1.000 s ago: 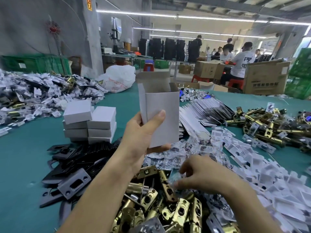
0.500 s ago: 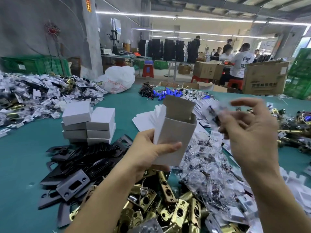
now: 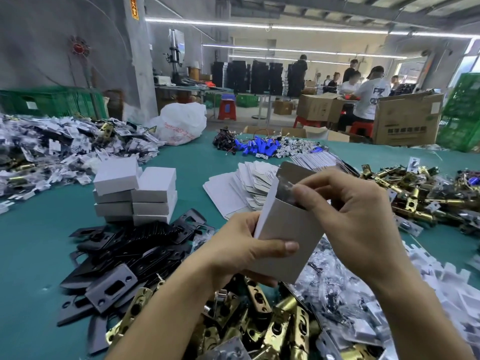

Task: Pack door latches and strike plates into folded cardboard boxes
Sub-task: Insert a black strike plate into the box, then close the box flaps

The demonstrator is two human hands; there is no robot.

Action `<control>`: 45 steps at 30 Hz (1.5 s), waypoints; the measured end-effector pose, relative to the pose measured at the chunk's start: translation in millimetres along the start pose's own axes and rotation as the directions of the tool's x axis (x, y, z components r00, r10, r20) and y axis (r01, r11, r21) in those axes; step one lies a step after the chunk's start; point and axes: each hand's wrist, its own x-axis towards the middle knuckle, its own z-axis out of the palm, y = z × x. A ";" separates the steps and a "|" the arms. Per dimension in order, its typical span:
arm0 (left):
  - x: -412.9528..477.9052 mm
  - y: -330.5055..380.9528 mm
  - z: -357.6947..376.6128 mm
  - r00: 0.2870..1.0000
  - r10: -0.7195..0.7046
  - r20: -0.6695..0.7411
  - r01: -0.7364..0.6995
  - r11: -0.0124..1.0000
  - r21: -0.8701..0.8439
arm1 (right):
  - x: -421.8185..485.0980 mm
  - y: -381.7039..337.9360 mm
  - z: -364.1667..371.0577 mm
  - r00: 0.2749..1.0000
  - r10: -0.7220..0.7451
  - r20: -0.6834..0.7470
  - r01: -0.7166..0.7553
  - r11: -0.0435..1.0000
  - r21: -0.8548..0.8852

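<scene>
Left hand [image 3: 241, 253] grip curled round white box [image 3: 288, 235], thumb across front face; box tilted, flap open, held above desk [image 3: 33, 242] over brass latches [image 3: 272, 326]. Right hand [image 3: 355, 219] grip pinching clear packet [image 3: 287, 189] at box mouth, packet partly inside. Heap of black strike plates [image 3: 135, 253] left of latches. Stack of closed boxes [image 3: 135, 193] beyond plates. Behind hands, flat box blanks [image 3: 241, 188] fanned out.

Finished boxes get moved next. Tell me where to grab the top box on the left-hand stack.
I'd take the top box from above, thumb on its near long face, fingers on the far one. It lies flat and skewed, with that near face bare; the neighbouring stack crowds its right end.
</scene>
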 end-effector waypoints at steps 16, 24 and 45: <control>0.6 -2.8 -1.5 1.000 0.021 -0.021 -0.020 0.999 0.031 | -2.9 -6.8 -5.4 0.875 0.181 0.448 0.017 0.916 -0.401; -0.9 0.7 -3.0 0.999 0.023 -0.027 -0.022 0.999 0.023 | -1.7 -6.9 -4.4 0.937 0.050 0.347 -0.017 0.995 -0.098; -8.5 13.5 -18.6 0.993 -0.115 0.027 0.118 0.982 -0.151 | -1.5 11.2 1.1 0.928 0.165 0.333 -0.297 0.867 0.399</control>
